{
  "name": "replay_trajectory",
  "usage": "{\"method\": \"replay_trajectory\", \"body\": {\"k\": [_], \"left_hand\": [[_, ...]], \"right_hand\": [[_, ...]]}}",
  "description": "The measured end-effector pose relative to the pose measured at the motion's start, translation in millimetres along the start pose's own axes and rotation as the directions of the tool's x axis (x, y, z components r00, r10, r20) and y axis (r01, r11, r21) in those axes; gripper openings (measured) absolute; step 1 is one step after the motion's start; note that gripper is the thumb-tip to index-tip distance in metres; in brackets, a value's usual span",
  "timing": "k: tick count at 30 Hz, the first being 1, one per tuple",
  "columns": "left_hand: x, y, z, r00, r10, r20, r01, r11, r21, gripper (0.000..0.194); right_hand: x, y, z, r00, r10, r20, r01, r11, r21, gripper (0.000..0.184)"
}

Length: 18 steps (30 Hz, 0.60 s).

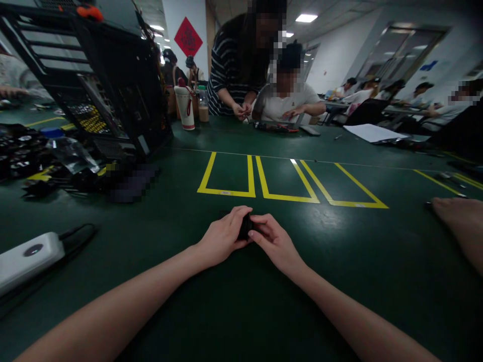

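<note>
Between my two hands is a small black rounded object (245,227), mostly covered by fingers, so its kind does not show. My left hand (225,232) curls around its left side, thumb below and fingers over the top. From the right, my right hand (274,240) pinches at its edge with thumb and fingertips. Both hands are low over the dark green table (211,311), just in front of the yellow tape outlines (226,193).
A black computer case (124,95) stands at the left, near a clear bottle (71,151) and a white power strip (32,259). A cup (185,108) and papers (373,133) lie farther back. Another person's arm (462,221) rests at right; two people work opposite.
</note>
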<state>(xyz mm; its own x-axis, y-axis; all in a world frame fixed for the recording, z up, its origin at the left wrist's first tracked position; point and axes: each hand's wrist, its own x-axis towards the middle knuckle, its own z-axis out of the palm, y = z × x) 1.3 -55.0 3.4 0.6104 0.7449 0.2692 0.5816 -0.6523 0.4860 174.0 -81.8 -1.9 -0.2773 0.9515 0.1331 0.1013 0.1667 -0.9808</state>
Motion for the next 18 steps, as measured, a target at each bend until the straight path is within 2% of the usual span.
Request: {"method": "replay_trajectory", "body": {"k": [3,8,14,18], "left_hand": [[0.0,0.0,0.5,1.000,0.003,-0.008,-0.003,1.000,0.004,0.063],[-0.1,0.7,-0.4,1.000,0.006,-0.001,-0.006,1.000,-0.002,0.064],[-0.3,0.7,0.0,1.000,0.004,-0.002,-0.004,1.000,0.001,0.065],[-0.4,0.4,0.4,1.000,0.014,0.005,-0.014,1.000,-0.007,0.063]], "right_hand": [[2.3,1.7,-0.3,1.000,0.009,-0.022,-0.009,1.000,0.008,0.020],[3.9,0.0,-2.3,0.997,0.074,-0.030,-0.074,0.997,0.002,0.035],[0.6,-5.3,-2.4,0.998,0.065,0.028,-0.065,0.998,0.019,0.030],[0.0,-3.5,-1.9,0.999,0.049,0.011,-0.049,0.998,0.039,0.023]]}}
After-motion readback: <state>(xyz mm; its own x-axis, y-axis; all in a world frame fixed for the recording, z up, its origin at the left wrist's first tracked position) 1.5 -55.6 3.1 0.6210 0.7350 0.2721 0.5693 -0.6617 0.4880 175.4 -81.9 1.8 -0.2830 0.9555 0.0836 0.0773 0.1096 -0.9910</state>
